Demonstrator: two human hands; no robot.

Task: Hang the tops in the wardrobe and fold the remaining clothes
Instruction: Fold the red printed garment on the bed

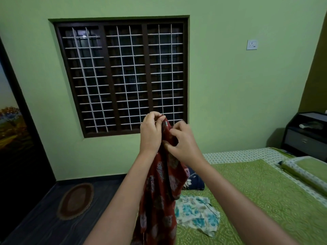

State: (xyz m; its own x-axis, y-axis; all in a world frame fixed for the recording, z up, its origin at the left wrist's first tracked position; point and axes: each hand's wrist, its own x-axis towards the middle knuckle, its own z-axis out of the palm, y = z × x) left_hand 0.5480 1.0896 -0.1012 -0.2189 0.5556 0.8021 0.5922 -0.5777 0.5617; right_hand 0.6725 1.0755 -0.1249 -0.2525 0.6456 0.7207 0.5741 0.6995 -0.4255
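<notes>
From the head camera, a red printed top [160, 188] hangs in front of the window [122, 75], held up over the near left edge of the bed [265, 200]. The left hand [151, 133] pinches its top edge, fingers curled tight on the cloth; the right hand [184, 144] pinches the fabric just beside it, lower down. A white and blue garment [196, 212] and a dark blue one [193, 181] lie on the bed. To do this well, find the shoulder seams and shake the top straight before it meets a hanger.
</notes>
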